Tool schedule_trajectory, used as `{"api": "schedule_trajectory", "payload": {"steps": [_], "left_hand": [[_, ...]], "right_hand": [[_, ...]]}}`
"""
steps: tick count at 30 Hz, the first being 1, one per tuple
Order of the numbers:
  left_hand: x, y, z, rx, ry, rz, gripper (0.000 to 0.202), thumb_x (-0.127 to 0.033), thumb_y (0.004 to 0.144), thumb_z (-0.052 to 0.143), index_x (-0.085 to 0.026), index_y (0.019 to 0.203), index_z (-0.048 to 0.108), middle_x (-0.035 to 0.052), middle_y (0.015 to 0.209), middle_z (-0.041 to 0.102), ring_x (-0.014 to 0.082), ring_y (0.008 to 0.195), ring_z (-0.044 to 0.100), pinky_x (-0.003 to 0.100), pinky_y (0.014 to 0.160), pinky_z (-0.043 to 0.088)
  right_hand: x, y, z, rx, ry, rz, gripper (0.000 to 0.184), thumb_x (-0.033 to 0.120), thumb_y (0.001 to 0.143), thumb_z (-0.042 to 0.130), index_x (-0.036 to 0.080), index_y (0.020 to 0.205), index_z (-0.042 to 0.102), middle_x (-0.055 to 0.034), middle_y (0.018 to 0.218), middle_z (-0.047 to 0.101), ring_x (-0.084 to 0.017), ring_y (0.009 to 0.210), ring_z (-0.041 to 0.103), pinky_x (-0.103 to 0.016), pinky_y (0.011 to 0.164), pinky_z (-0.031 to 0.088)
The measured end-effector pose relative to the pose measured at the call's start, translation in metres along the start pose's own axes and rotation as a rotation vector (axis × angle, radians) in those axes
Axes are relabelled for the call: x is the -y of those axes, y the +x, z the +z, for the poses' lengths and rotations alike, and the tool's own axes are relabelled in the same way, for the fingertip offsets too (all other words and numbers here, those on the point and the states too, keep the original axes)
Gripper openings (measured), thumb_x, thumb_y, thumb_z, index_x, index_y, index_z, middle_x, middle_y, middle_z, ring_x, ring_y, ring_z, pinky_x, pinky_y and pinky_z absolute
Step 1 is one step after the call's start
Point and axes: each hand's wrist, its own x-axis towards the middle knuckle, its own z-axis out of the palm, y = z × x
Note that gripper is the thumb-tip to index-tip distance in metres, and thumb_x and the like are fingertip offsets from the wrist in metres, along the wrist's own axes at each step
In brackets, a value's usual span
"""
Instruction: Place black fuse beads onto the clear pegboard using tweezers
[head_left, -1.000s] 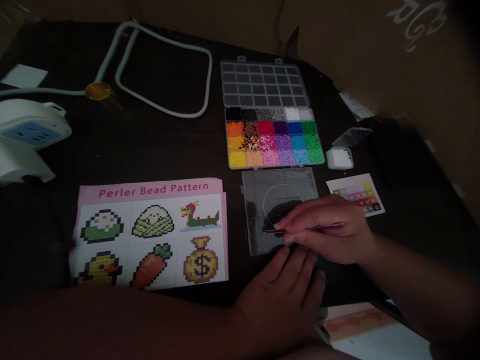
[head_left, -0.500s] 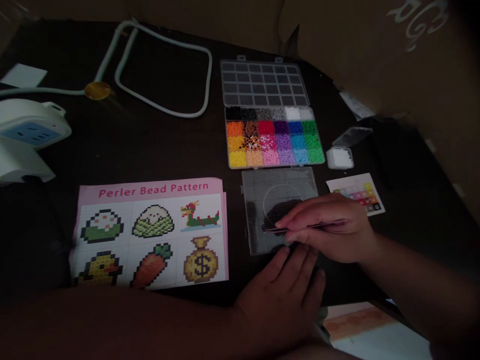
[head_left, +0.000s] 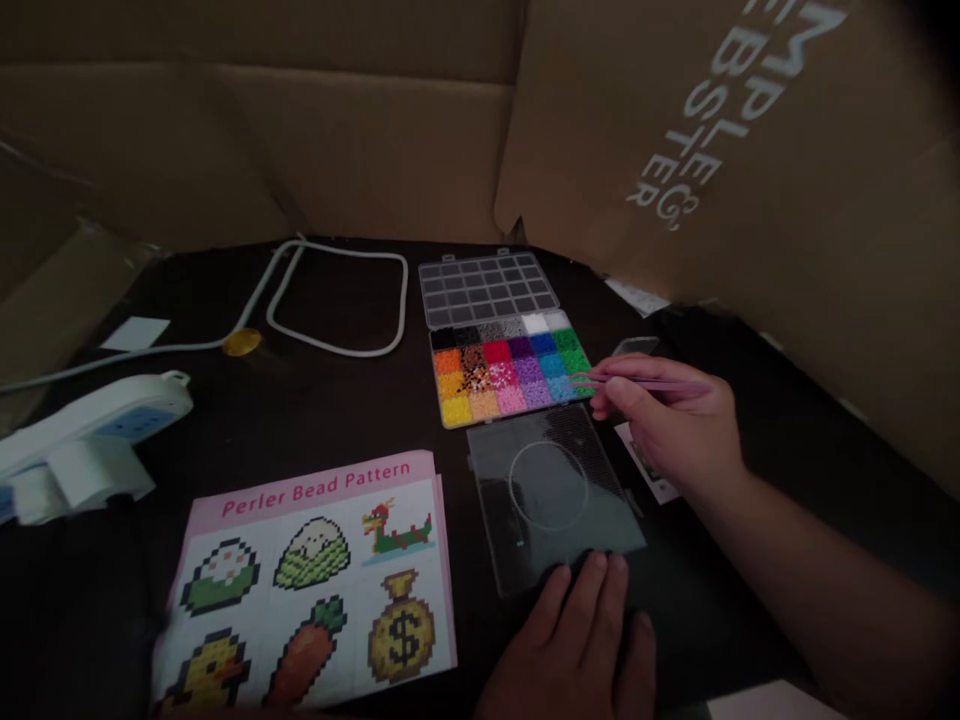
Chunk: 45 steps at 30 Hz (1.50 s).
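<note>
My right hand [head_left: 671, 415] grips pink tweezers [head_left: 637, 383], their tips apart over the blue and green compartments at the right side of the bead box [head_left: 510, 365]. The box's clear lid [head_left: 487, 287] is folded back behind it. In front of the box lies a clear square pegboard [head_left: 555, 500] with a ring marked on it and a tiny light-blue spot near its lower left. My left hand [head_left: 574, 640] lies flat with fingers stretched, fingertips at the board's near edge.
A Perler Bead Pattern sheet [head_left: 315, 590] lies left of the board. Farther left are a white power strip [head_left: 112, 440] and a looped pale cable [head_left: 337, 350]. A colour card [head_left: 660, 480] is partly under my right forearm. Cardboard walls [head_left: 360, 150] stand behind.
My right hand has moved up and away from the pegboard to the bead box with the tweezers. My left hand stays at the board's near edge. The view has tilted upward.
</note>
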Motion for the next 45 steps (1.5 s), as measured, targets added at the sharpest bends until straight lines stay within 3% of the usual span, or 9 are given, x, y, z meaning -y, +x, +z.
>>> {"api": "schedule_trajectory", "payload": {"steps": [5, 8, 12, 16, 20, 26, 33, 39, 45], "left_hand": [[0.002, 0.000, 0.001, 0.020, -0.009, 0.027, 0.026, -0.036, 0.094, 0.053, -0.018, 0.111, 0.062, 0.0143, 0.125, 0.066, 0.0250, 0.123, 0.058, 0.040, 0.114, 0.028], [0.002, -0.002, -0.001, 0.050, -0.044, 0.041, 0.033, -0.041, 0.095, 0.051, -0.017, 0.116, 0.061, 0.0171, 0.130, 0.063, 0.0276, 0.126, 0.056, 0.042, 0.114, 0.027], [0.002, -0.004, -0.004, 0.100, -0.063, 0.020, 0.032, -0.035, 0.095, 0.053, -0.019, 0.122, 0.060, 0.0160, 0.135, 0.060, 0.0278, 0.130, 0.053, 0.046, 0.115, 0.024], [0.001, -0.004, -0.005, 0.124, -0.071, 0.020, 0.033, -0.035, 0.095, 0.052, -0.019, 0.123, 0.060, 0.0159, 0.135, 0.060, 0.0280, 0.129, 0.053, 0.047, 0.115, 0.023], [0.001, -0.004, -0.004, 0.119, -0.063, 0.025, 0.032, -0.035, 0.096, 0.051, -0.019, 0.122, 0.060, 0.0159, 0.135, 0.060, 0.0280, 0.129, 0.054, 0.047, 0.115, 0.024], [0.002, -0.003, 0.005, -0.011, -0.019, -0.002, 0.021, -0.029, 0.096, 0.052, -0.021, 0.111, 0.063, 0.0098, 0.120, 0.069, 0.0223, 0.119, 0.061, 0.045, 0.118, 0.020], [0.000, -0.006, 0.012, -0.071, 0.017, -0.016, 0.020, -0.028, 0.097, 0.050, -0.021, 0.111, 0.062, 0.0077, 0.120, 0.070, 0.0206, 0.119, 0.061, 0.047, 0.119, 0.019], [-0.002, -0.006, 0.011, -0.067, 0.016, -0.049, 0.020, -0.029, 0.096, 0.054, -0.021, 0.113, 0.061, 0.0093, 0.119, 0.070, 0.0217, 0.119, 0.061, 0.046, 0.119, 0.021], [-0.001, -0.005, 0.011, -0.056, 0.006, -0.053, 0.021, -0.028, 0.097, 0.050, -0.022, 0.113, 0.062, 0.0082, 0.118, 0.071, 0.0205, 0.117, 0.063, 0.047, 0.120, 0.018]], "right_hand": [[0.001, 0.005, 0.001, -0.032, -0.039, -0.080, 0.007, 0.024, 0.082, 0.075, 0.024, 0.088, 0.077, -0.0023, 0.084, 0.072, -0.011, 0.060, 0.066, -0.026, 0.056, 0.061], [0.007, -0.006, 0.006, 0.051, -0.090, -0.129, 0.008, 0.022, 0.082, 0.073, 0.023, 0.090, 0.076, -0.0024, 0.085, 0.071, -0.011, 0.060, 0.066, -0.026, 0.057, 0.061], [0.010, -0.018, 0.012, 0.156, -0.208, -0.232, 0.011, 0.017, 0.080, 0.074, 0.022, 0.089, 0.077, -0.0040, 0.088, 0.073, -0.012, 0.068, 0.069, -0.024, 0.061, 0.061], [0.006, -0.021, 0.016, 0.213, -0.173, -0.161, 0.010, 0.016, 0.079, 0.074, 0.020, 0.087, 0.077, -0.0028, 0.084, 0.074, -0.010, 0.059, 0.068, -0.020, 0.055, 0.059], [0.003, -0.017, 0.013, 0.155, -0.160, -0.052, 0.012, 0.017, 0.078, 0.075, 0.020, 0.089, 0.076, -0.0015, 0.077, 0.074, -0.010, 0.058, 0.069, -0.021, 0.056, 0.060], [0.001, -0.005, 0.002, 0.073, -0.183, 0.006, 0.013, 0.024, 0.082, 0.074, 0.020, 0.094, 0.075, -0.0002, 0.064, 0.071, -0.012, 0.057, 0.068, -0.022, 0.056, 0.059], [-0.002, 0.003, -0.002, 0.047, -0.278, -0.110, 0.008, 0.024, 0.080, 0.074, 0.021, 0.086, 0.078, -0.0061, 0.097, 0.072, -0.012, 0.070, 0.070, -0.024, 0.062, 0.062], [-0.004, 0.005, 0.003, -0.059, -0.287, 0.070, 0.011, 0.029, 0.076, 0.078, 0.019, 0.080, 0.076, -0.0028, 0.065, 0.073, -0.013, 0.054, 0.069, -0.022, 0.053, 0.061], [-0.007, 0.008, 0.006, -0.050, -0.274, 0.070, 0.007, 0.026, 0.076, 0.077, 0.019, 0.078, 0.077, -0.0026, 0.062, 0.072, -0.012, 0.053, 0.068, -0.020, 0.051, 0.059]]}}
